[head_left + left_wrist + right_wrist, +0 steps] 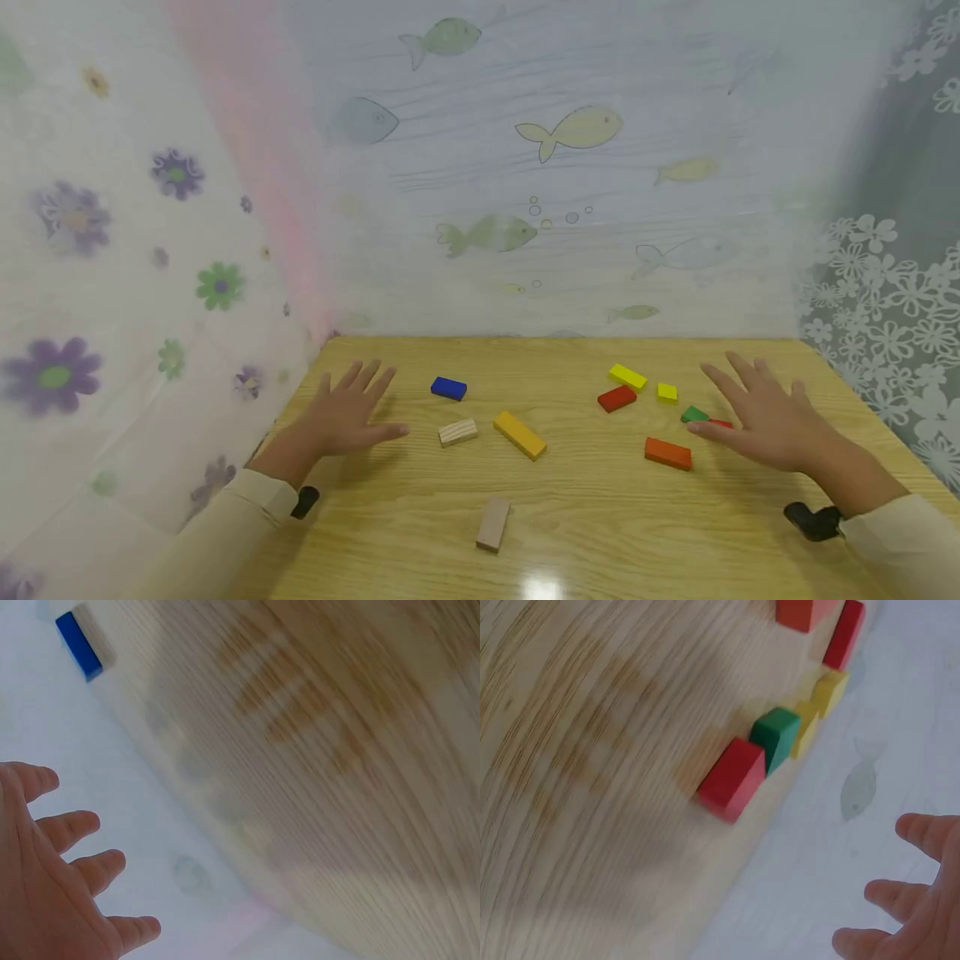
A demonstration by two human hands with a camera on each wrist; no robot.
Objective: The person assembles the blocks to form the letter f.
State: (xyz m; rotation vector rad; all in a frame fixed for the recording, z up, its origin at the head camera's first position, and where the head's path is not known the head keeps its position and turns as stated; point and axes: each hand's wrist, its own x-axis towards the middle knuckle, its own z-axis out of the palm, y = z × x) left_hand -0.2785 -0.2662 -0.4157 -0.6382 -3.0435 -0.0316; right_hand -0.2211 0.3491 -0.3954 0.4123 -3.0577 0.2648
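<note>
With fingers spread, my left hand [347,418] hovers above the left of the table and holds nothing. Nearest to it are a blue block [448,388] and a pale striped wooden block [457,432]. My right hand [772,423] is likewise spread and bare above the right side. Its thumb partly covers a red block [733,780] beside a green block [694,414]. Around it lie an orange-red block [667,453], another red block [617,398], a long yellow block [627,377] and a small yellow block [667,392].
An orange-yellow block [520,435] lies mid-table, and a plain wooden block [493,524] is closer to the front of the wooden table [390,533]. A fish-patterned curtain [480,167] hangs behind, and a flowered curtain [127,317] borders the left.
</note>
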